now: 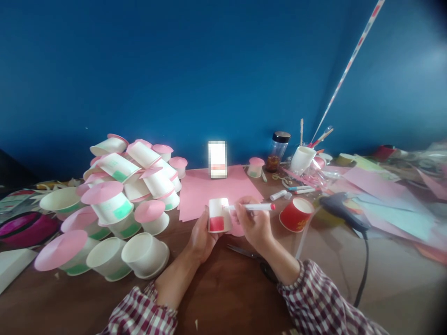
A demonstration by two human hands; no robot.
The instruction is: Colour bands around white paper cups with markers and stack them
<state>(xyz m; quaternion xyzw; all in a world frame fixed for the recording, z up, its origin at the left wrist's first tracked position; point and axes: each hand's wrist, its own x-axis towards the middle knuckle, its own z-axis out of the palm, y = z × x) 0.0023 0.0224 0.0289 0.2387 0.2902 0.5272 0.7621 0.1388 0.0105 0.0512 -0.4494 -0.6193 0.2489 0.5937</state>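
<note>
Behind everything rises a blue wall (223, 70), and before it I have a brown table (220, 288) crowded on both sides. To my left a great heap of paper cups (118, 166) covers much of it, most of them white with green patches and topped with pink paper; two cups at its near edge (144, 255) stand without tops. Straight ahead lie pink sheets (240, 179), and on my right more coloured paper (394, 204) spreads out in a loose, blurred jumble.

Near that paper lies a dark tool with a cord (345, 209); it looks like a glue gun, though the blur keeps me from being sure. A dark-lidded jar (278, 151) stands near the wall, beside an upright cup with sticks in it (303, 159).

My left hand (202, 236) is wrapped around a white cup with a red patch (217, 216), held just in front of the pink sheets. My right hand (253, 225) pinches a white marker with a red end (258, 207), its tip at the cup's side; I cannot tell whether it touches.

Just to the right of that hand stands a red cup (296, 215). Scissors (244, 251) lie partly hidden under my right forearm.
</note>
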